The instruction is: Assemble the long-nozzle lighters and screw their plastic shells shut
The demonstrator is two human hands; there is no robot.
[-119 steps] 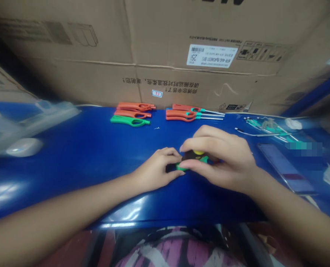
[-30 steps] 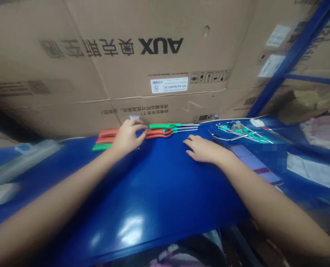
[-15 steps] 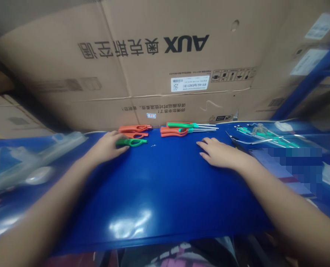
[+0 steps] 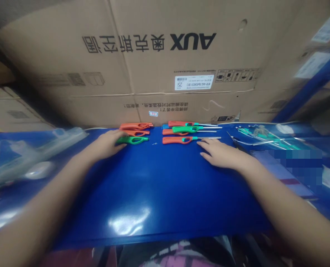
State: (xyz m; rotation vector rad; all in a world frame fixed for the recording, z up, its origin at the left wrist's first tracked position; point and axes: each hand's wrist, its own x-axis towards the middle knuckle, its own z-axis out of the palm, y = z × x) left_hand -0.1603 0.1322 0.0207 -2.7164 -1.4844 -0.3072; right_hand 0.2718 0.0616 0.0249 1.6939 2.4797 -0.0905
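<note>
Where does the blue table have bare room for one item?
Widest: front middle of the blue table, between the forearms. Narrow, with tiny white scraps: between lighter handles and long lighters. Crowded: along the carton and by the phone.

1. Gleams smooth and glossy across the blue bench (image 4: pixel 159 185).
2. Looks like smooth plastic with a soft sheen on the green handle (image 4: pixel 134 140) and the front orange handle (image 4: pixel 170 140).
3. Shines like bare, polished metal along the slim rods (image 4: pixel 214 128).
4. Looks matt, like creased cardboard, on the brown carton (image 4: pixel 150 78).
5. Resembles smooth white paper on the printed label (image 4: pixel 194 83).
6. Appears to be soft cloth on the patterned garment (image 4: pixel 176 256).
</note>
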